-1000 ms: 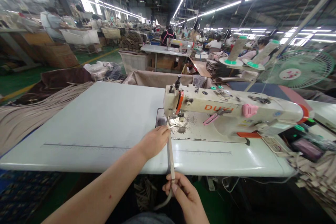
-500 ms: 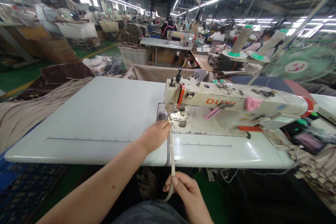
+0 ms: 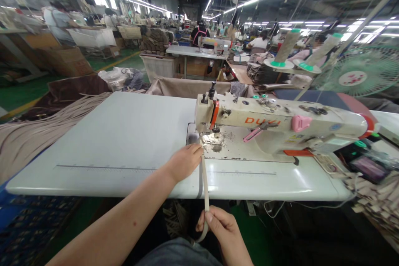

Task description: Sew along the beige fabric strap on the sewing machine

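A narrow beige fabric strap (image 3: pixel 205 183) runs from beneath the needle area of the sewing machine (image 3: pixel 249 118) down over the table's front edge. My left hand (image 3: pixel 186 160) lies on the table just in front of the presser foot, its fingers closed on the strap. Below the table edge, my right hand (image 3: pixel 220 226) pinches the strap between thumb and fingers. The strap's lower end curls down toward my lap, where it passes out of sight. The stitching point is partly hidden by my left fingers.
A white table (image 3: pixel 134 133) with a printed ruler line carries the machine. Long beige strips (image 3: pixel 40 133) hang at the left. Cut pieces (image 3: pixel 378 199) pile up at the right, below a green fan (image 3: pixel 355 77). Thread cones (image 3: pixel 285 50) stand behind the machine.
My right hand has shifted slightly right and down with the strap, whose hanging stretch slants a little more to the right. My left hand stays nearly in place.
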A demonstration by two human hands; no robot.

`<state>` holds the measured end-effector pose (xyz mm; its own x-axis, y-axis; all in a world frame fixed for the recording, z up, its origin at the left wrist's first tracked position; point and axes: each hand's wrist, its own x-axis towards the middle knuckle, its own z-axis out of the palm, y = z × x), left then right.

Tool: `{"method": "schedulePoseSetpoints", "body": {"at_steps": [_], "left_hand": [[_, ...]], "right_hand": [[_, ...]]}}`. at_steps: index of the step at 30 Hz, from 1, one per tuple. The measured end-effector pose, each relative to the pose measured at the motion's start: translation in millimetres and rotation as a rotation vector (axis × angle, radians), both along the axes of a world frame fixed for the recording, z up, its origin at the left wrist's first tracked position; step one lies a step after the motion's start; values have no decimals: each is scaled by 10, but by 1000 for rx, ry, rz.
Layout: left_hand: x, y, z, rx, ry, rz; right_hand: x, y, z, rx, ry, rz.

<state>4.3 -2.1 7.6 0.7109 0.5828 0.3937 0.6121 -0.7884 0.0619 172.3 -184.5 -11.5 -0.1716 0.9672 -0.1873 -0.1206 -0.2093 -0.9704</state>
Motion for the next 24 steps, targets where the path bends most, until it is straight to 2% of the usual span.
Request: {"method": "schedulePoseSetpoints", "body": {"at_steps": [5,12,20,24], "left_hand": [[-5,7,-10,40,23,-32],[15,18,-14,5,14,5],[25,19,-22,-25,-14,20],[24,17,-40,-12,-12,69]], "right_hand": [[2,2,2,10,-17,-5],[-19,23,-37,26,-15,-3],[-23,13,84,-26,-5,2],[-21,20,101,-25,-20,6]]}}
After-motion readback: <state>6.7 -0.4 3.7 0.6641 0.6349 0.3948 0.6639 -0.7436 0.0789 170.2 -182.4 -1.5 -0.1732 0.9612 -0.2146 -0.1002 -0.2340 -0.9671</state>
